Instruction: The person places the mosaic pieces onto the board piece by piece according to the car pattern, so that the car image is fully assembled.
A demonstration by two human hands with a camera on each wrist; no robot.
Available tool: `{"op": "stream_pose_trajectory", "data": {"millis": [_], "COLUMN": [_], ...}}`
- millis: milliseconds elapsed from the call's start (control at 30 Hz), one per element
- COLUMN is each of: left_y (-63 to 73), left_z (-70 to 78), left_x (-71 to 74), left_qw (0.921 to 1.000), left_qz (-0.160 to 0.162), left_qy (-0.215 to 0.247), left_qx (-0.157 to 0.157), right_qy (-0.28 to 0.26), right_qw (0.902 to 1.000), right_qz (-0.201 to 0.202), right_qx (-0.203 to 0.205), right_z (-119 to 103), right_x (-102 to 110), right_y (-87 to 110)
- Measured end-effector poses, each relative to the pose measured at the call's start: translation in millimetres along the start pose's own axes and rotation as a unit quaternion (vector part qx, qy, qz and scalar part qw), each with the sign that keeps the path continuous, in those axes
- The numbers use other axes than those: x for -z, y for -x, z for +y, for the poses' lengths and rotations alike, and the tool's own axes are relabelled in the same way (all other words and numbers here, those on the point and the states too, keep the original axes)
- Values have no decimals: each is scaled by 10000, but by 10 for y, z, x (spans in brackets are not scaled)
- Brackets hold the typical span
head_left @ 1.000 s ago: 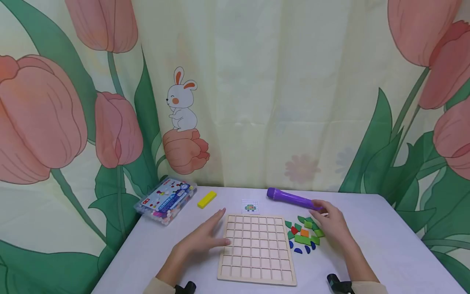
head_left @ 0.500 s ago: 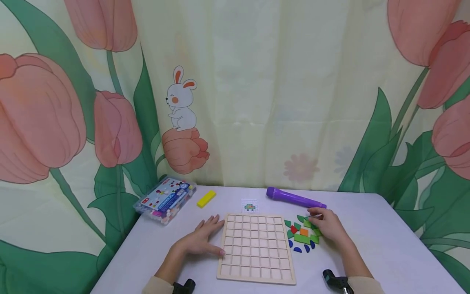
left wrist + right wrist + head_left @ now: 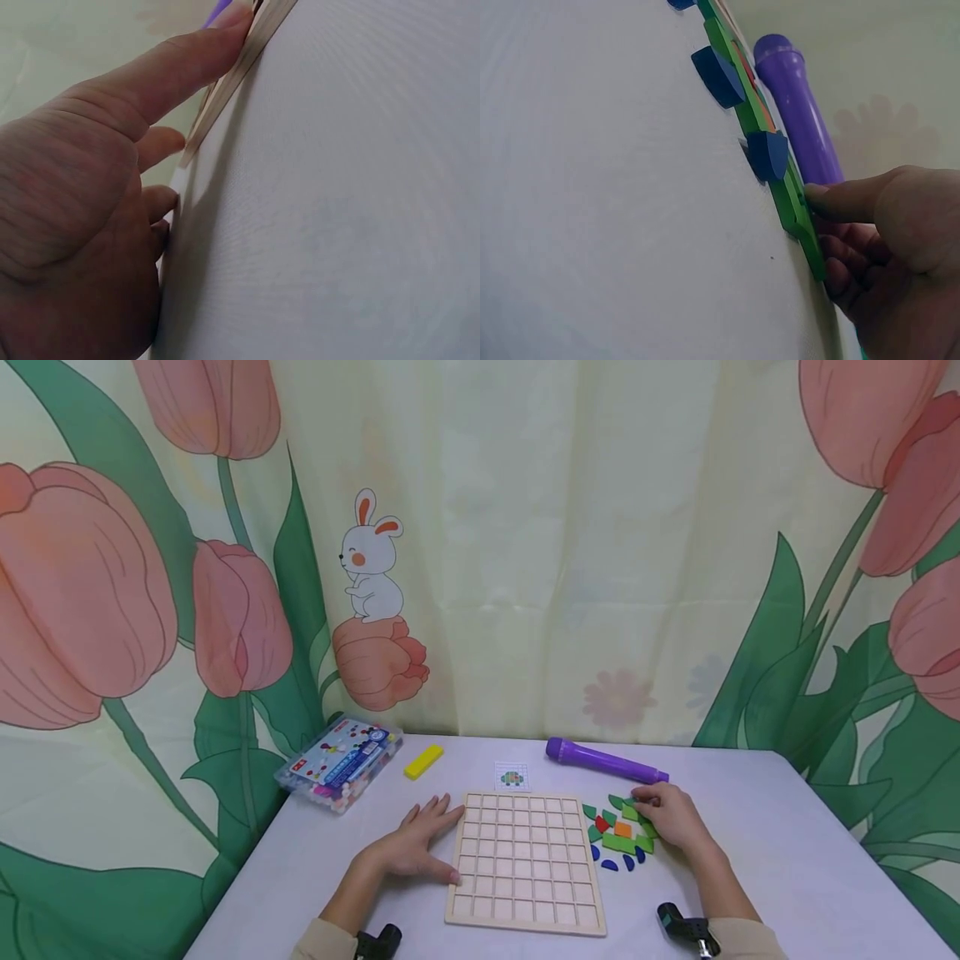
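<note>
In the head view, a wooden grid board (image 3: pixel 527 862) lies in the middle of the white table. My left hand (image 3: pixel 408 845) is at its left side, fingers spread and the thumb (image 3: pixel 187 67) resting on the board's edge. To the right of the board lie flat coloured pieces: green rectangles (image 3: pixel 618 843), an orange square (image 3: pixel 622 830), a red piece (image 3: pixel 602 824) and blue half-rounds (image 3: pixel 609 865). My right hand (image 3: pixel 670 816) is at the upper right of this group, its bent fingers and thumb at the green pieces (image 3: pixel 786 199). I cannot tell whether one is pinched.
A purple toy microphone (image 3: pixel 606 761) lies just behind the right hand. A small pattern card (image 3: pixel 512 776) sits behind the board. At the back left are a yellow block (image 3: pixel 423 762) and a clear plastic box (image 3: pixel 341 763). A printed curtain (image 3: pixel 510 568) hangs behind the table.
My right hand has come down from beside the microphone's end to the green pieces. My left hand has settled lower along the board's left edge, thumb drawn back to the rim.
</note>
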State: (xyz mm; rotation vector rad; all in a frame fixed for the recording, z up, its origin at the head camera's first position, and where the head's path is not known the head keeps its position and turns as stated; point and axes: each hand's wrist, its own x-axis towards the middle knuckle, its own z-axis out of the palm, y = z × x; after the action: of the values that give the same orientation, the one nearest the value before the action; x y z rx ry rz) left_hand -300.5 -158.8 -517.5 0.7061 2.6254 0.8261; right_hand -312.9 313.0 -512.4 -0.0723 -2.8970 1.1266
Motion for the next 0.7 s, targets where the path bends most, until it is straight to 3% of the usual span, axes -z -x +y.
{"op": "stream_pose_trajectory", "data": {"millis": [367,700], "left_y": [12,30], "left_z": [14,52], "left_x": [-1,9], "left_qw": [10000,9999], "left_qz": [-32,-30], "left_qy": [-19,-15], "left_qx": [54,128], "right_qy": [-114,-257], "right_qw": [9999,9993], "right_qz": [-73,245], "right_qx": [12,94], "right_z": [46,22], "right_x": [-10,6], "right_y": [-9,-2]}}
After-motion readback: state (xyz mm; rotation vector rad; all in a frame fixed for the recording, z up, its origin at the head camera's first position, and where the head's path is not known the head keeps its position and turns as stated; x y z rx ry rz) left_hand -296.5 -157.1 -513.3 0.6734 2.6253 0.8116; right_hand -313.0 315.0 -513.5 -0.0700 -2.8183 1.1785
